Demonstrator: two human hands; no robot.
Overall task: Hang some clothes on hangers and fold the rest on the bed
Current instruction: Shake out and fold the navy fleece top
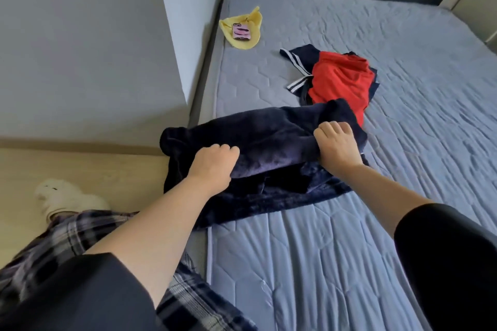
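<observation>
Your dark navy fleece garment [269,148] lies at the near left edge of the bed [349,236], partly hanging over it. Your left hand [213,162] and right hand [336,142] each grip a bunched fold of it. Behind it lies a red garment [340,79]; a yellow cloth [248,25] sits farther back.

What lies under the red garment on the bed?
A navy garment with white stripes lies under the red garment, showing at its left and far edges. The red cloth covers the rest, so its shape is hidden.
</observation>
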